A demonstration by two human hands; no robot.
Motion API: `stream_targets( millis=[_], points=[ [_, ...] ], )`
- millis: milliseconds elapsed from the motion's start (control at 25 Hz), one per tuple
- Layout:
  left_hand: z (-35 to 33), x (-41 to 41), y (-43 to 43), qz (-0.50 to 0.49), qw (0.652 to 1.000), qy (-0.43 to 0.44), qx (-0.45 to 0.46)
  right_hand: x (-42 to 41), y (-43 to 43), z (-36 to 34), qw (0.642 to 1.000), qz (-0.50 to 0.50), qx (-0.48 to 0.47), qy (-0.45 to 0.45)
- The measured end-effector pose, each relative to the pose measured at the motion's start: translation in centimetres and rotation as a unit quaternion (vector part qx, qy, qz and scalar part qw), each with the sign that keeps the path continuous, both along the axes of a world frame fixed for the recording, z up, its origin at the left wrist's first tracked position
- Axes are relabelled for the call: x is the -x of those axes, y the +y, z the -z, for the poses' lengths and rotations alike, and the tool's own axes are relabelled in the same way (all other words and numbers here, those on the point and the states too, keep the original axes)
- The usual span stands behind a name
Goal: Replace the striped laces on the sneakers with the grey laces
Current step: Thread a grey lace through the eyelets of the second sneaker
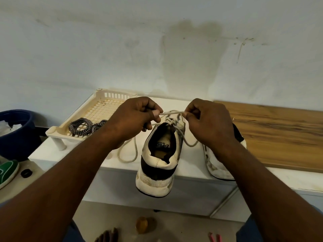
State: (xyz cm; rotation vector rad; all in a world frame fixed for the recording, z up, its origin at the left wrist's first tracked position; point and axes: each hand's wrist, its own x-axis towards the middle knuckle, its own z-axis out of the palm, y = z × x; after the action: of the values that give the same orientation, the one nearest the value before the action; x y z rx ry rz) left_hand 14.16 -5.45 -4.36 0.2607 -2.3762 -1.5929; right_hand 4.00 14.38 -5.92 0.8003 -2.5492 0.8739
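Stained white wall behind; white worktop [192, 164] below, running across the view. Far left, off the worktop: blue bin [17, 133] and green shoe [7, 172]. On the worktop's left end: cream slotted tray [57, 132], holding the striped laces [83, 127] in a loose coil, well apart from both shoes.

Left hand [134, 119]: fingers [155, 112] curled, thumb and forefinger pinching one part of the grey lace [172, 112] above the shoe's tongue. Slack loop of the same lace lying on the worktop below the left wrist.

Centre: sneaker [157, 172], heel toward the camera and overhanging the worktop edge, grey lace threaded through the eyelets, crossings visible at the top.

Right hand [209, 123]: fingers [190, 114] curled likewise, pinching another part of the lace. Short span drawn taut between the two hands. Second slack loop hanging beside the shoe, below this hand.

Right: second sneaker [218, 170], partly hidden by the right forearm; lacing state not visible. Wooden board [279, 133] beyond it.

Step in hand, by judgement: tying off the grey lace on the centre sneaker, threading apparently complete. Next move: cross one end over the other and pull both evenly. Keep tension low enough not to drag the overhanging shoe off the edge.
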Motion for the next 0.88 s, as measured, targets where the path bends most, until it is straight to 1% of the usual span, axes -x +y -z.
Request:
stream_targets(
  millis=[40, 80, 160, 200, 240, 320, 400, 440, 560, 600, 640, 720, 800, 880],
  points=[
    [0.1, 0.0, 0.1, 0.003, 1.000, -0.001, 0.002, 0.1, 0.0, 0.2, 0.999, -0.003, -0.032, 0.009],
    [0.2, 0.1, 0.2, 0.006, 1.000, -0.001, 0.010, -0.3, -0.2, 0.4, 0.998, -0.034, -0.048, 0.015],
    [0.4, 0.2, 0.6, 0.009, 0.999, 0.003, 0.048, -1.5, -1.1, 0.9, 0.991, -0.126, -0.042, 0.011],
    [0.4, 0.2, 0.8, 0.008, 0.998, 0.008, 0.065, -1.9, -1.6, 1.0, 0.987, -0.152, -0.036, 0.023],
    [0.4, 0.3, 0.9, 0.001, 0.997, 0.016, 0.074, -2.1, -1.8, 1.0, 0.987, -0.149, -0.033, 0.051],
    [0.3, 0.3, 0.8, -0.022, 0.997, 0.029, 0.067, -1.1, -1.5, 0.7, 0.991, -0.095, -0.019, 0.093],
    [0.2, 0.2, 0.6, -0.041, 0.997, 0.034, 0.049, 0.1, -0.7, 0.5, 0.996, -0.043, -0.030, 0.071],
    [0.3, 0.2, 0.5, -0.043, 0.998, 0.032, 0.043, 0.3, -0.4, 0.5, 0.997, -0.050, -0.028, 0.046],
    [0.5, 0.2, 1.0, -0.022, 0.998, 0.027, 0.050, -1.3, -1.0, 0.6, 0.987, -0.150, 0.026, -0.046],
    [0.6, 0.2, 1.2, -0.014, 0.998, 0.030, 0.054, -1.8, -1.3, 0.7, 0.985, -0.168, 0.028, -0.041],
    [0.6, 0.4, 1.4, -0.015, 0.998, 0.038, 0.056, -2.0, -1.7, 0.8, 0.986, -0.166, 0.021, -0.015],
    [0.6, 0.7, 1.2, -0.054, 0.996, 0.054, 0.054, -1.4, -1.8, 0.7, 0.992, -0.125, 0.022, 0.029],
    [0.7, 0.8, 0.7, -0.096, 0.992, 0.048, 0.071, -0.4, -1.4, 0.6, 0.995, -0.090, 0.026, 0.028],
    [1.0, 0.5, 0.4, -0.079, 0.987, 0.002, 0.138, -0.1, -1.0, 0.8, 0.997, -0.074, 0.036, -0.007]
  ],
)
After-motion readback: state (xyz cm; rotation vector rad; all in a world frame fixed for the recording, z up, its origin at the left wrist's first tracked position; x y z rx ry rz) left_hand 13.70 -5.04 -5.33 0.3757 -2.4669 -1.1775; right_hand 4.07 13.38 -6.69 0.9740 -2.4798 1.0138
